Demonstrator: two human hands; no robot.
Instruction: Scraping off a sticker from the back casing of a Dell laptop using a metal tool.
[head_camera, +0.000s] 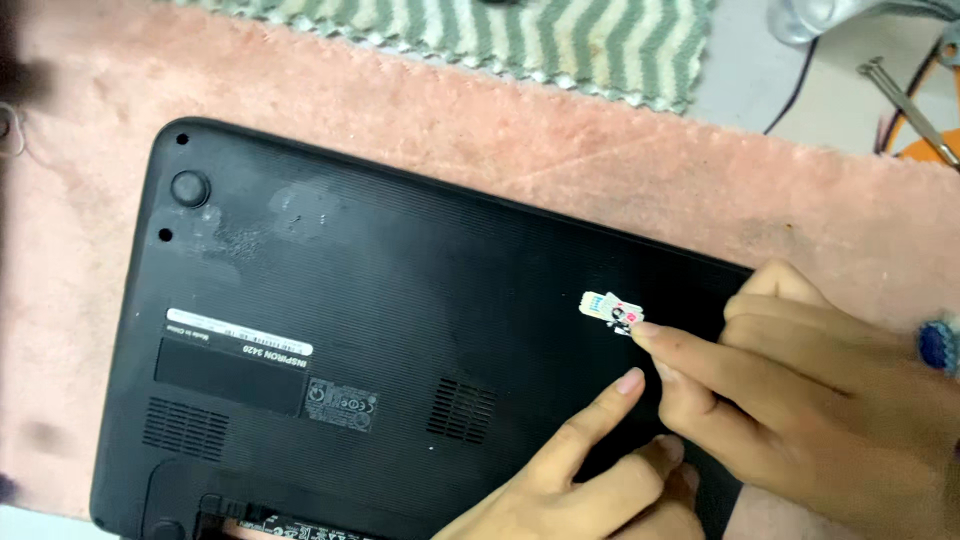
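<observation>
Black ribbed plastic laptop base (400, 330); right hand (800, 390) fingertip touches small white sticker (610, 308)

The black ribbed plastic laptop underside (380, 330) is cut off by the bottom edge, and its right corner is hidden beneath the left hand (590, 470) and right hand (800, 390). The small white sticker (610, 308) is too small to make out. The green-and-white zigzag cloth (520, 35) is cropped at the top.

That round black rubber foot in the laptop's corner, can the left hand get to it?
Probably yes: the left hand rests on the laptop, and nothing lies on the bare black cover between it and the rubber foot.
</observation>
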